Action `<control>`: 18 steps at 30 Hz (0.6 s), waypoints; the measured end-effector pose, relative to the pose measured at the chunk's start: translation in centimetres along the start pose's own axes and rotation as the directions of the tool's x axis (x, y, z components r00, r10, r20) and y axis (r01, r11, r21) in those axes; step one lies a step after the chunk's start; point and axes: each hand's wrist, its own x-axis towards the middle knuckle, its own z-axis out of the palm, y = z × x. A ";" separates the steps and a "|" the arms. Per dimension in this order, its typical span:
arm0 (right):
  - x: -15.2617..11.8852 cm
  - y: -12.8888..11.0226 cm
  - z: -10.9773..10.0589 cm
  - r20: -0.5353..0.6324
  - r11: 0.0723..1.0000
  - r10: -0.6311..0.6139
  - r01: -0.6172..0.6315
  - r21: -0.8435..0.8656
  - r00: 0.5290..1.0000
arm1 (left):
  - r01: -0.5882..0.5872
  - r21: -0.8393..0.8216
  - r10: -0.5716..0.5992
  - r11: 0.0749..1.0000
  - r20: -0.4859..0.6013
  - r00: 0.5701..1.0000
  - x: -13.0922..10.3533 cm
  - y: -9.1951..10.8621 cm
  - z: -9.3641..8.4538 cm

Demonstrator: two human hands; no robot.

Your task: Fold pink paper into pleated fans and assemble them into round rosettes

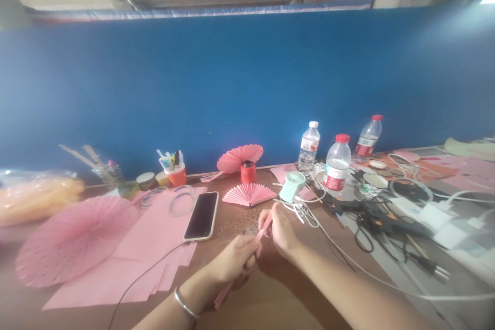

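A narrow folded strip of pink paper (263,230) runs slantwise through both hands, held above the brown table (286,304). My left hand (236,258), below a silver bangle (185,303) on the wrist, is closed round its lower part, and the strip's end pokes out beneath. My right hand (279,231) pinches the upper end between thumb and fingers. Just beyond the hands lies a pleated pink paper fan (249,194), spread in a half circle. Small dark specks (242,221) are scattered on the table near the fingers.
A phone (201,215) lies left of the hands, beside pink paper sheets (145,234) and a large round paper fan (77,237). Behind stand a red can (248,171) and an orange pen cup (177,174). To the right are a mint handheld fan (293,186), bottles (336,167) and tangled cables (382,221).
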 end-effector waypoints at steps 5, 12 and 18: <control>0.1 0.2 -0.5 -0.046 0.998 -0.052 0.050 -0.029 0.998 | 0.054 -0.021 -0.053 0.998 0.036 0.998 -0.2 0.3 -0.2; -0.2 -0.1 0.0 0.198 0.997 0.075 -0.074 -0.011 0.977 | -0.066 -0.057 0.064 0.996 -0.033 0.997 0.2 0.1 -0.5; -0.5 -0.8 0.1 0.181 0.961 -0.011 0.060 -0.269 0.983 | -0.030 -0.079 0.028 0.996 -0.028 0.999 0.5 0.2 -0.4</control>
